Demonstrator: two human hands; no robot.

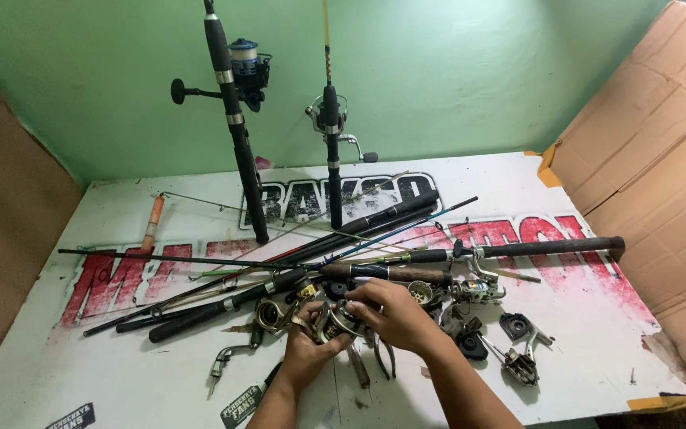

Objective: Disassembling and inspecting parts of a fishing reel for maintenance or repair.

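Observation:
Both my hands meet over the middle of a white board (pixel 121 373). My left hand (pixel 309 349) cradles a small metal fishing reel part (pixel 335 322) from below. My right hand (pixel 395 314) grips the same part from above with its fingers curled. Around them lies a heap of fishing rods (pixel 295 274) and loose reel pieces (pixel 518 349). A silver reel (pixel 474 290) sits just right of my right hand.
Two rods with reels stand against the green wall: a black one (pixel 236 119) and a shorter one (pixel 332 135). Cardboard sheets (pixel 660 183) lean at the right and at the left (pixel 1 238). An orange-handled rod piece (pixel 152 222) lies at the left.

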